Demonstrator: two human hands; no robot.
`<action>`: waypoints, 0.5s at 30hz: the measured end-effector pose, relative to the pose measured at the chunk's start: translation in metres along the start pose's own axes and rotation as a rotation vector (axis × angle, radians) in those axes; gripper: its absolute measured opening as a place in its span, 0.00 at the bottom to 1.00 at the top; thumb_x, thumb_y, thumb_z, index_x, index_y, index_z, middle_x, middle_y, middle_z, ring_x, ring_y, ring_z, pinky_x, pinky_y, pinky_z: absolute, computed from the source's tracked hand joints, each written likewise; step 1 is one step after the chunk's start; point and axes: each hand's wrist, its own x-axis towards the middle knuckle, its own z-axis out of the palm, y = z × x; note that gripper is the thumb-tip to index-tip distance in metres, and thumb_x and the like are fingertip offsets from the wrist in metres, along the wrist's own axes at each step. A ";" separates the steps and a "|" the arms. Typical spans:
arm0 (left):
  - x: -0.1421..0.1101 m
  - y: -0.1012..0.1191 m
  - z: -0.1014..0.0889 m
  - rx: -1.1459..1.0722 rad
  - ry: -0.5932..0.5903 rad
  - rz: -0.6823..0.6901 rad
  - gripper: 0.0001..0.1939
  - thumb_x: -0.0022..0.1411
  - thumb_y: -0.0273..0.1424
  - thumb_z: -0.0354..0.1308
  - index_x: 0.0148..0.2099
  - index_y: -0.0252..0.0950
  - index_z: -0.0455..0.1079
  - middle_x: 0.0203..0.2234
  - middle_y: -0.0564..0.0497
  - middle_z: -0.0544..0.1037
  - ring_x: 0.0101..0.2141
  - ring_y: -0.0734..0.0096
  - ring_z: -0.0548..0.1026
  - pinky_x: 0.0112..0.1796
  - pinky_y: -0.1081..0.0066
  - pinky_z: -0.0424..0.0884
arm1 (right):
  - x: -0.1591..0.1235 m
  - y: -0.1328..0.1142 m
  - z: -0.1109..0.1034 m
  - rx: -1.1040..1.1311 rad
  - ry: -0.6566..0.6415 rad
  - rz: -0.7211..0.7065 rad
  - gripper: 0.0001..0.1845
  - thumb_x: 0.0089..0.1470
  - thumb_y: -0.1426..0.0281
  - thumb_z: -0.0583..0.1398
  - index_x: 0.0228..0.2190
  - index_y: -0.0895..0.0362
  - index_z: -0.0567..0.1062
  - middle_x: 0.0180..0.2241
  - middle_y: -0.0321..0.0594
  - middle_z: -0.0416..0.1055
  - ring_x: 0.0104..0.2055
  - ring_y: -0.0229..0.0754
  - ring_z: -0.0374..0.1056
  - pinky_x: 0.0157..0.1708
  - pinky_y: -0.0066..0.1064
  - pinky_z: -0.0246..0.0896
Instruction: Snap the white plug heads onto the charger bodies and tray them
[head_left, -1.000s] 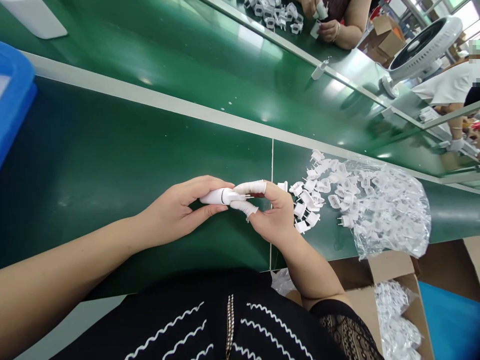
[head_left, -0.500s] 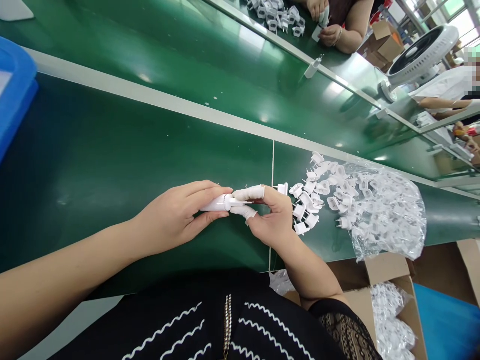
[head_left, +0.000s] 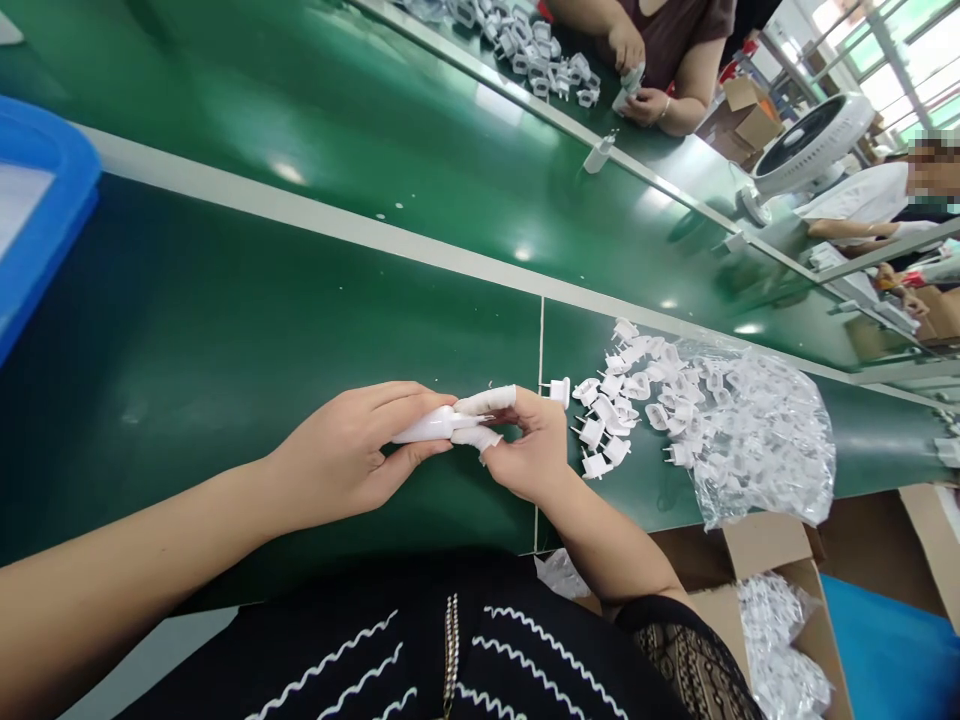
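Note:
Just in front of my body, both hands meet on a white plug charger (head_left: 424,428). Fingers and thumb of my left hand (head_left: 358,447) close around its smooth body. My right hand (head_left: 525,440), with white covers on thumb and index finger, pinches the plug end (head_left: 466,421); thin metal pins point right from it. Body and plug end touch and lie in one line; I cannot tell whether they are locked together. To the right of my right hand, several loose white plug caps (head_left: 592,432) with metal pins lie on the green table (head_left: 300,320).
A clear plastic bag (head_left: 772,440) of plug caps lies at the right. Below it stands a cardboard box (head_left: 817,600) with bagged white parts. A blue tray (head_left: 52,200) is at the left. Across the belt, a co-worker's hands (head_left: 637,95) hold a white part.
The view has shifted slightly. The thin dark line between the body and the plug end no longer shows. Both hands keep their grip; a white charger on the far belt has moved left in view.

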 end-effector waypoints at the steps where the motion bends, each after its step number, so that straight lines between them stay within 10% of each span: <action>1: 0.000 -0.001 -0.001 -0.022 -0.004 -0.050 0.19 0.77 0.46 0.60 0.57 0.43 0.85 0.44 0.43 0.88 0.40 0.51 0.84 0.43 0.60 0.79 | 0.002 0.003 0.002 0.019 -0.016 0.035 0.16 0.52 0.54 0.79 0.34 0.49 0.85 0.38 0.41 0.89 0.39 0.50 0.86 0.45 0.45 0.87; 15: 0.024 -0.015 0.004 -0.267 0.196 -0.574 0.39 0.58 0.66 0.73 0.60 0.45 0.78 0.61 0.40 0.85 0.64 0.31 0.80 0.68 0.38 0.73 | 0.016 0.019 0.002 -0.135 0.056 -0.051 0.46 0.56 0.61 0.76 0.71 0.46 0.69 0.68 0.49 0.78 0.60 0.56 0.83 0.59 0.50 0.83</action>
